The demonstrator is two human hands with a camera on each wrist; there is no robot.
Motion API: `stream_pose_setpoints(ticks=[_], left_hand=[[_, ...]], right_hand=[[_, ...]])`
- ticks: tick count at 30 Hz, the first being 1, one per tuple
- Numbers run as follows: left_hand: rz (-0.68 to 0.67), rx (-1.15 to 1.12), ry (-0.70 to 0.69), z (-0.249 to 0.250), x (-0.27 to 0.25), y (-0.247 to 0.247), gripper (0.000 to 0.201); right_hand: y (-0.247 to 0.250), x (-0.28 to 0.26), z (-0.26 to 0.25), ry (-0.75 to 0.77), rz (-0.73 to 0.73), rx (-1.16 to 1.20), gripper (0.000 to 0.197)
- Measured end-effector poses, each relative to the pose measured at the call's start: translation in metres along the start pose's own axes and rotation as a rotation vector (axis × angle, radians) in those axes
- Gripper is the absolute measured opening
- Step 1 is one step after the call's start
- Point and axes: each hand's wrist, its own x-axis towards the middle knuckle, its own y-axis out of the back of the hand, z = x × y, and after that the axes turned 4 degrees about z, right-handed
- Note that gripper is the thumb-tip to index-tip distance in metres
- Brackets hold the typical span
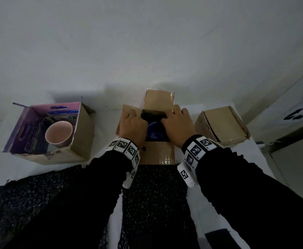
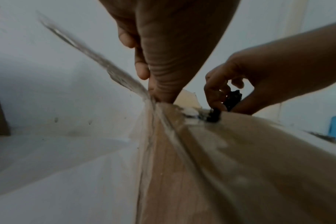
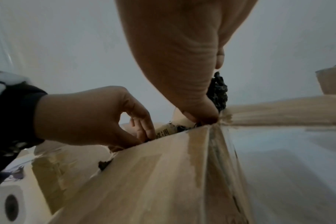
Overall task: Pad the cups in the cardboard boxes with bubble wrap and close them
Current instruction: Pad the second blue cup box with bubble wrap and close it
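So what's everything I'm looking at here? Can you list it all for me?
middle box: 1, brown cardboard, flaps open, centre of the table
blue cup: 1, inside the middle box
left box: 1, cardboard with purple lining, open, left side
pink cup: 1, inside the left box
right box: 1, brown cardboard, flaps down, right side
bubble wrap: black sheets, near edge; a wad at the middle box rim
paper roll: 1, white, beside the middle box
table: white
left hand: in the middle box opening
right hand: fingers pinch the wad
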Motion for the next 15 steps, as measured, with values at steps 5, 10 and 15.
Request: stream_pose_setpoints(ticks=[5, 10, 15], left_hand=[[-0.001, 0.004, -0.052, 0.007, -0.003, -0.007, 0.014], [0.071, -0.097, -0.072, 0.001, -0.006, -0.021, 0.044], [0.014, -0.153, -0.057, 0.001, -0.004, -0.017, 0.065]], right_hand=[[-0.002, -0.004, -0.002, -0.031, 0.047, -0.033, 0.023], [-0.004, -0.005, -0.003, -0.01, 0.074, -0.081, 0.026], [-0.011, -0.011, -0.009, -0.022, 0.005, -0.037, 0.021]])
